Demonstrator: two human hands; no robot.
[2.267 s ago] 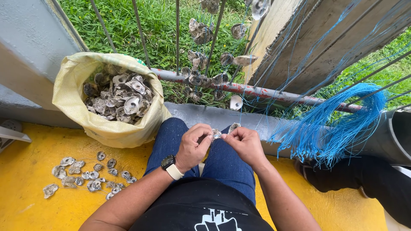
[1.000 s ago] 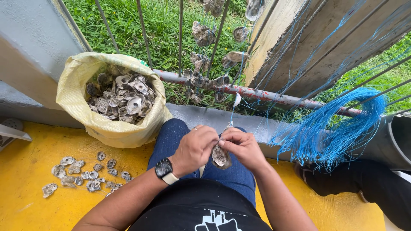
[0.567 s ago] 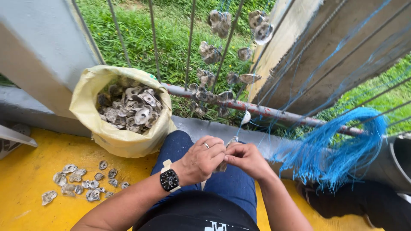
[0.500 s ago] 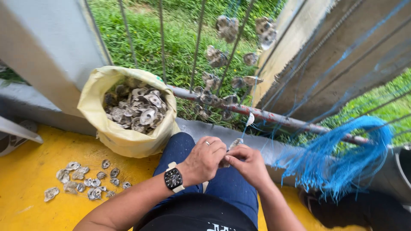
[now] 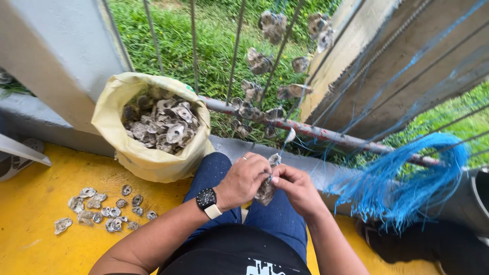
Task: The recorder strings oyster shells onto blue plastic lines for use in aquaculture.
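Shell [image 5: 265, 191] pinched between both hands, over the lap.
Left hand [image 5: 244, 178] gripping its left side, right hand [image 5: 297, 186] pinching near the top; long side hanging down.

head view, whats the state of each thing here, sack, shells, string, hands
yellow sack: open at the top, full of shells, standing on the yellow floor
loose shells: scattered flat on the floor
held shell: gripped between both hands over the lap
left hand: closed around the shell
right hand: fingers pinching at the shell
strung shells: hanging on lines
blue string bundle: draped over the rusty rod, loose
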